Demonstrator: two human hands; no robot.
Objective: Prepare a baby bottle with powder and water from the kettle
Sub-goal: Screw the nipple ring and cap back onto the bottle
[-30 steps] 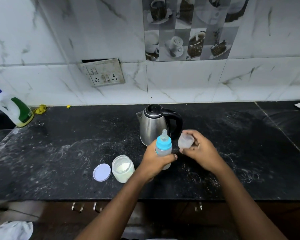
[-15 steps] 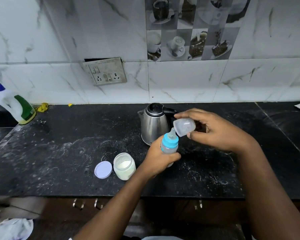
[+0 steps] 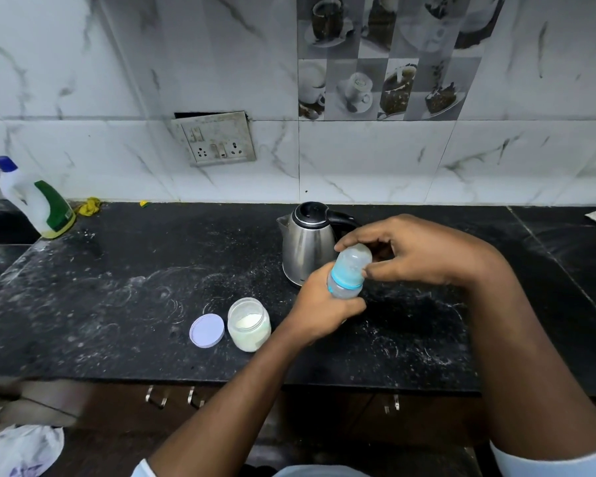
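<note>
A person's two bare arms reach over a black, powder-dusted stone countertop (image 3: 117,287) seen from above. Just right of centre, the left hand (image 3: 319,304) wraps its fingers around the lower body of a small baby bottle (image 3: 344,290) with a blue collar, holding it tilted so its top points toward 1 o'clock. The right hand (image 3: 417,251) comes in from 3 o'clock and pinches a translucent dome cap (image 3: 354,259) between thumb and fingertips; the cap sits over the bottle's teat and appears to reach the blue collar, though the fingers hide part of its rim. Directly behind the bottle, at 11 o'clock, stands a steel electric kettle (image 3: 307,246) with a black lid and handle, closed and upright. At 8 o'clock from the bottle, near the left wrist, an open clear jar (image 3: 249,323) holds white powder, and its pale round lid (image 3: 207,330) lies flat just beside it at 9 o'clock. Far off at 10 o'clock, against the white marble-tiled wall, leans a white cleaner bottle (image 3: 38,201) with a green label and blue cap. A wall socket plate (image 3: 215,139) hangs at 12 o'clock above the counter.
</note>
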